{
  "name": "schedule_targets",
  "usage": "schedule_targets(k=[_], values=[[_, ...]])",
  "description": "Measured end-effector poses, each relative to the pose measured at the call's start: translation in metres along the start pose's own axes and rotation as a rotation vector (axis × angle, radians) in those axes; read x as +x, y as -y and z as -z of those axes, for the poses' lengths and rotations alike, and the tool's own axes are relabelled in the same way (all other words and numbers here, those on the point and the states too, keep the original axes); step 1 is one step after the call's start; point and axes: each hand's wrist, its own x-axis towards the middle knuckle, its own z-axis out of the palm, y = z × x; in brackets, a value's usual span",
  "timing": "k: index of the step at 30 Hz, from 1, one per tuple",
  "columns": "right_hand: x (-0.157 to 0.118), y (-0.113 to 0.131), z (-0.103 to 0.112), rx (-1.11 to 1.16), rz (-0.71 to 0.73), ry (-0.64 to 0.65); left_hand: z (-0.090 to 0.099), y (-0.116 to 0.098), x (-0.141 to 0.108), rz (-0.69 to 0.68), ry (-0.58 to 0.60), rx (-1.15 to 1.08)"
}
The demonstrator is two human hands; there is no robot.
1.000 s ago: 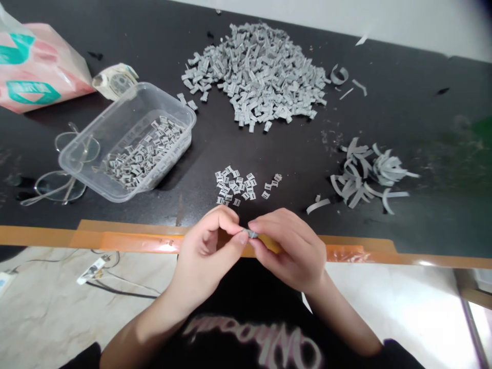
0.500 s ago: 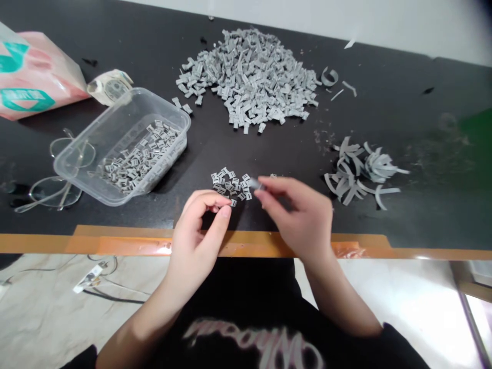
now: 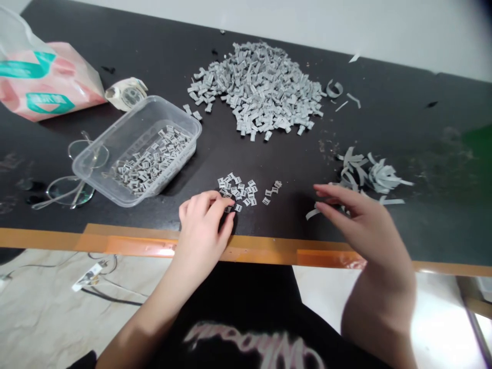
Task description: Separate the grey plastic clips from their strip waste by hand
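Note:
My left hand (image 3: 205,220) rests at the near side of a small cluster of grey clip-like pieces (image 3: 239,192) on the black table. Its thumb and index finger are apart, with a small piece on the table by the fingertips. My right hand (image 3: 365,230) is over to the right with thumb and fingers parted. A curved grey strip (image 3: 312,213) lies right by its thumb tip. Behind that hand is a heap of similar strips (image 3: 384,174), partly covered by it. A few more small pieces (image 3: 272,191) lie between the hands.
A large mound of grey parts (image 3: 265,87) is at the back. Left of centre stands a clear plastic tub (image 3: 192,136) with small pieces inside. Eyeglasses (image 3: 63,192), a wristwatch (image 3: 128,95) and a pink package (image 3: 65,77) are at the left. Orange tape (image 3: 134,245) runs along the table edge.
My right hand has moved right from the small cluster to the strip heap and let go of the strip it held. My left fingers have turned down toward the pieces. The view has shifted slightly.

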Motion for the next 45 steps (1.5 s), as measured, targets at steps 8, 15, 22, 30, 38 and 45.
schedule_targets(k=[8,15,22,30,38,45], values=[[-0.011,-0.016,-0.009,-0.166,0.101,0.078,-0.005,-0.009,0.010,-0.081,0.041,0.035],[-0.008,-0.006,-0.017,-0.117,0.087,0.072,0.005,-0.019,0.009,-0.093,0.083,-0.257],[-0.008,0.016,-0.030,0.038,0.072,-0.085,0.006,-0.034,0.000,0.060,0.114,-0.752],[-0.021,0.042,-0.041,0.337,0.158,0.062,0.005,-0.043,-0.002,0.333,0.167,-1.116],[-0.028,0.056,-0.055,0.828,0.117,0.142,0.004,-0.041,-0.010,0.626,0.243,-1.623],[-0.032,0.065,-0.061,1.191,-0.131,0.168,0.007,-0.041,-0.012,0.721,0.367,-1.816]])
